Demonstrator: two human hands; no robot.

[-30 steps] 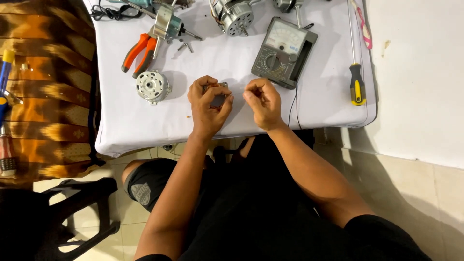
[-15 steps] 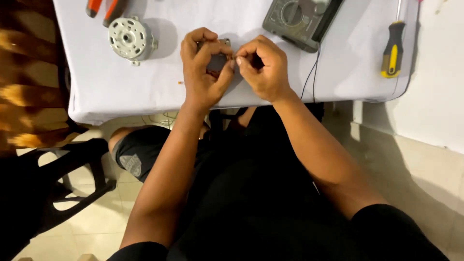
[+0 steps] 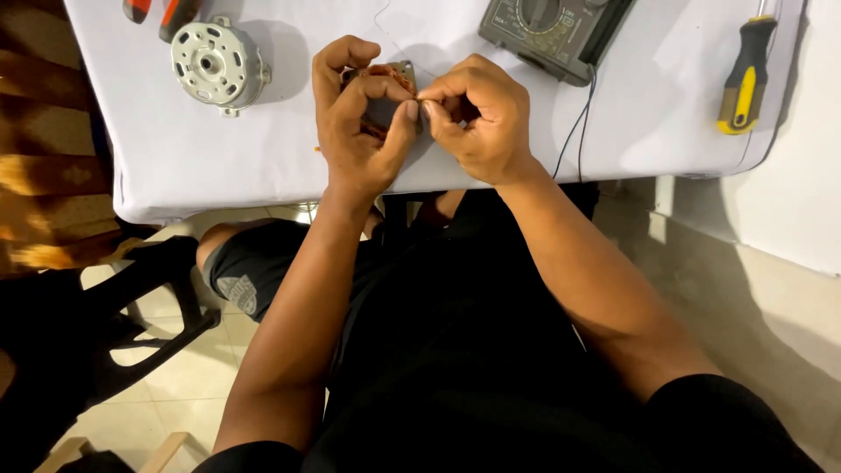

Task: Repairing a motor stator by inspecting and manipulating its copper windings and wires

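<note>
Left hand [image 3: 357, 118] clenched around small motor stator [image 3: 385, 98] with copper windings, held just above white table [image 3: 263, 149] edge. Right hand [image 3: 477, 118] pinches at its right side, fingertips meeting left thumb. Round metal motor housing [image 3: 217, 63] left; multimeter [image 3: 552, 31] behind; yellow-handled screwdriver [image 3: 745, 77] far right

Small part [image 3: 385, 105] mostly covered by left hand [image 3: 355, 131] and right hand [image 3: 477, 118]; possibly a coil. Meter [image 3: 552, 31], pliers [image 3: 162, 10] and screwdriver [image 3: 745, 74] cut off at top edge.
</note>
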